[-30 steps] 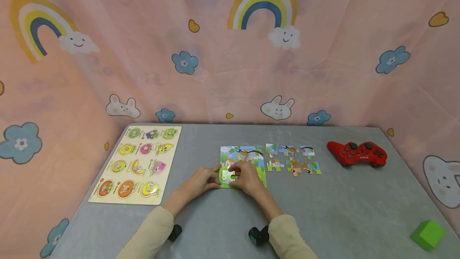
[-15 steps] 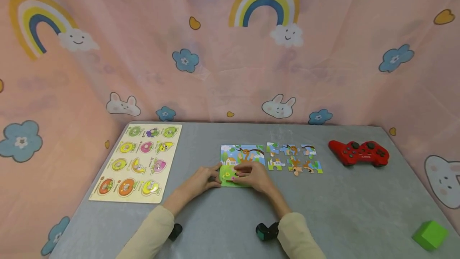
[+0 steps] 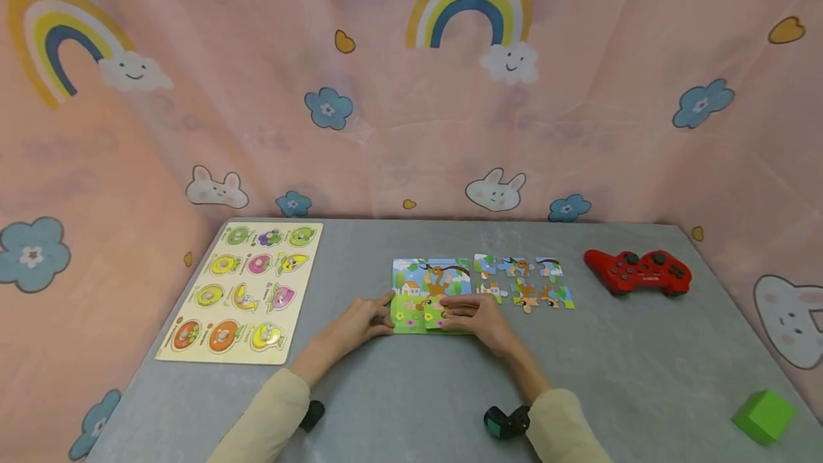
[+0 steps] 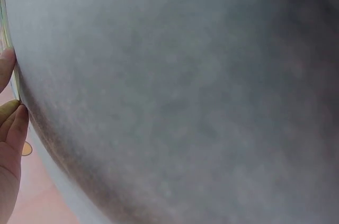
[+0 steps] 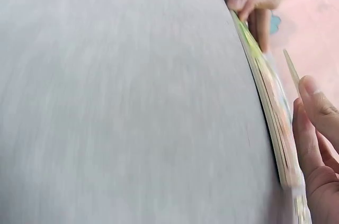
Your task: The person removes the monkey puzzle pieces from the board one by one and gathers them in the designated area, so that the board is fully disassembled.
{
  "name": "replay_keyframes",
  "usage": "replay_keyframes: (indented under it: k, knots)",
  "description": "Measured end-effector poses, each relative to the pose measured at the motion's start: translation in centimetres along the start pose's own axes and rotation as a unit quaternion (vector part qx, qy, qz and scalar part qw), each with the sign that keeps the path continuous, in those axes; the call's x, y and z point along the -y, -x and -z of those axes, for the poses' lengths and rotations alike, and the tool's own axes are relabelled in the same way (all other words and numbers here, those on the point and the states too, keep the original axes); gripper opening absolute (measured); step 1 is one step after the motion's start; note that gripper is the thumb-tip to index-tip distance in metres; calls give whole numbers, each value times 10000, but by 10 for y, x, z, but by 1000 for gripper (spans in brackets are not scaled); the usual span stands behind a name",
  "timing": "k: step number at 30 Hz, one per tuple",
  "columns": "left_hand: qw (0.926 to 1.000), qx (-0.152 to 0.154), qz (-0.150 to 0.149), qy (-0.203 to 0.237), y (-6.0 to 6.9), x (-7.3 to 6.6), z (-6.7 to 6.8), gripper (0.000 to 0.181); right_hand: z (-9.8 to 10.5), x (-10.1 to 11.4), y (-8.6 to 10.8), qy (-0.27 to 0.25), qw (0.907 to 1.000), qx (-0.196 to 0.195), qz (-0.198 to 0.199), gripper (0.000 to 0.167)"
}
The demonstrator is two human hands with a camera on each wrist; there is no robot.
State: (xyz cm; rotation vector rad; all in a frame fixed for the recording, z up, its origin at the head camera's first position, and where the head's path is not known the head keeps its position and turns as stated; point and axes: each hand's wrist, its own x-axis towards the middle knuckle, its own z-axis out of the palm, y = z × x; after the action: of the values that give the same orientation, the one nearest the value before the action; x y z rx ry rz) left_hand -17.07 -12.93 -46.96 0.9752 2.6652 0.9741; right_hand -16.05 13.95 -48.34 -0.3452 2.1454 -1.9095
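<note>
A picture puzzle board [image 3: 411, 284] with a monkey, a house and a green flowery strip lies mid-table. At its left edge my left hand [image 3: 360, 324] grips the board between thumb and fingers. My right hand [image 3: 482, 320] pinches a green jigsaw piece [image 3: 434, 316] with flowers over the board's lower middle. In the right wrist view that piece [image 5: 291, 70] shows edge-on, tilted and apart from the board [image 5: 273, 107]. Several loose jigsaw pieces [image 3: 526, 286] lie in two rows to the right of the board. The left wrist view catches only fingertips [image 4: 7, 65] at the board's edge.
A cream fruit peg board [image 3: 298, 291] lies on the left of the grey table [image 3: 398, 391]. To the right sit a red game controller [image 3: 638, 272] and, nearer the front, a green block [image 3: 764, 416]. A pink printed curtain [image 3: 398, 156] stands behind.
My right hand has moved right along the board's lower part, carrying the jigsaw piece from the lower left corner towards the middle. My left hand has stayed at the left edge.
</note>
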Motion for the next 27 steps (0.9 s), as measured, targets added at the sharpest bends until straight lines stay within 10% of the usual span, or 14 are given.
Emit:
replay_keyframes:
  k: [27]
  knots:
    - [10000, -33, -65, -10, 1, 0, 0, 6, 64, -18, 45, 466, 9970, -574, -228, 46]
